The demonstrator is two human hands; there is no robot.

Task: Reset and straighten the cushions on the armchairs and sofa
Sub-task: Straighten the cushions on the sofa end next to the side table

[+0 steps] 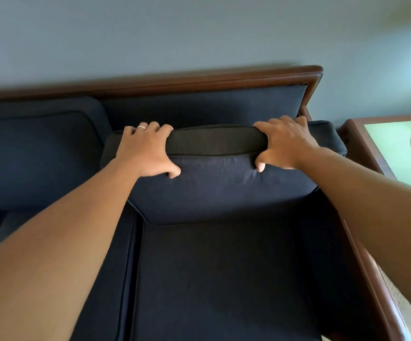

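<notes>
1. Two bare forearms enter from the lower left and lower right of the frame; no sleeves visible.
2. Left hand point(145, 151), upper centre-left: one pale, plain ring point(141, 127) on a finger.
3. Right hand point(285, 143), upper centre-right: no jewellery visible.

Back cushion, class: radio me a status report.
Left hand and right hand both grip the back cushion's top edge. Cushion tilted forward off the sofa back. Nothing obstructing.

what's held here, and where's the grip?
Both hands hold the sofa's right-end back cushion by its top edge: left hand near the left corner, right hand near the right, fingers over the top, thumbs on the front face.
</notes>
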